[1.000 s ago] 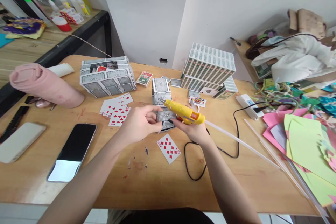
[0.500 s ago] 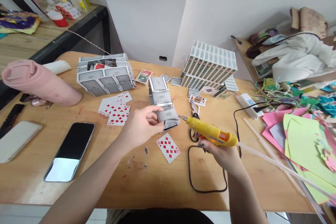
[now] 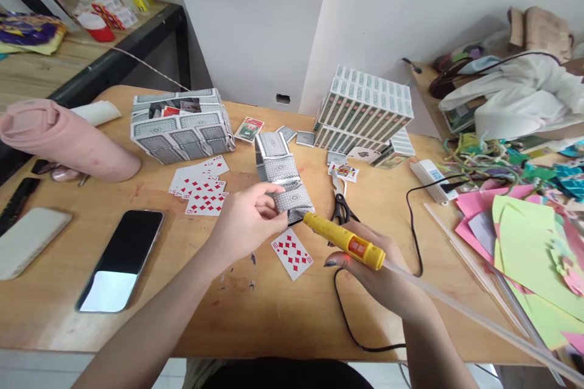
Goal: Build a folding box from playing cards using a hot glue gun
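Observation:
My left hand (image 3: 250, 217) pinches the near left edge of a long piece built of grey-backed playing cards (image 3: 281, 168). In my right hand (image 3: 378, 270) is a yellow hot glue gun (image 3: 342, 237), with a long clear glue stick (image 3: 474, 313) trailing from its back. Its nozzle points at the near end of the card piece; whether the tip touches is hard to see. Just below lies a ten of diamonds (image 3: 292, 253), face up. Several diamond cards (image 3: 205, 197) overlap left of my left hand. Black-handled scissors (image 3: 340, 203) rest beyond the glue gun.
A box built of cards (image 3: 182, 127) stands at back left, stacked card packs (image 3: 365, 109) at back right. A pink tumbler (image 3: 73, 140) and a phone (image 3: 121, 261) lie left. The gun's black cord (image 3: 351, 328), a power strip (image 3: 433, 179) and coloured paper (image 3: 524, 255) are right.
My right hand has swung the glue gun left and down, bringing its nozzle to the card piece's near end. The scissors' handles are now uncovered. My left hand keeps its hold.

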Available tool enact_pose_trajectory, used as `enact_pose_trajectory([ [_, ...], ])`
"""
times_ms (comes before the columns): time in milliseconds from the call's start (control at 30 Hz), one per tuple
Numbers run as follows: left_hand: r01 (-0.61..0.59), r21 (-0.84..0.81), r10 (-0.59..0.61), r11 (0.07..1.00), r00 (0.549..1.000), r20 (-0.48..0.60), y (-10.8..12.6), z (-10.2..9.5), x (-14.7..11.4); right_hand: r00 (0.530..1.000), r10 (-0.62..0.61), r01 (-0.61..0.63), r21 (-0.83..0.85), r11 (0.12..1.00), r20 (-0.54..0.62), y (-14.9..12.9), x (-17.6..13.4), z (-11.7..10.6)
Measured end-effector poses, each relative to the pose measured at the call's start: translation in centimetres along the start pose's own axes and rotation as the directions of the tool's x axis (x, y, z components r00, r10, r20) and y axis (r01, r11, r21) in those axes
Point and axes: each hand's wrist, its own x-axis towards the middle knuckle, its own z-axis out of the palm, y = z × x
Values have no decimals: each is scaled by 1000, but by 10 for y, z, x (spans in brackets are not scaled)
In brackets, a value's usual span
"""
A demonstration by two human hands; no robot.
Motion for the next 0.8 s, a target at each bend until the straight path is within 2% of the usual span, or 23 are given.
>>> enact_pose_trajectory([
  [200,2,-21,-2,1000,1000,-7,-1,1,0,992,-114,119,-123,985,52,-10,6,-7],
  [467,24,-30,-25,999,999,-34,-2,5,1,985,-111,133,-170,976,135,-23,15,-19],
  [633,30,-30,-31,999,999,-23,-1,5,1,971,-134,178,-222,959,201,-17,10,-16],
  [800,22,-7,-22,1000,1000,-20,-1,3,2,969,-188,233,-344,910,160,-13,4,-6],
])
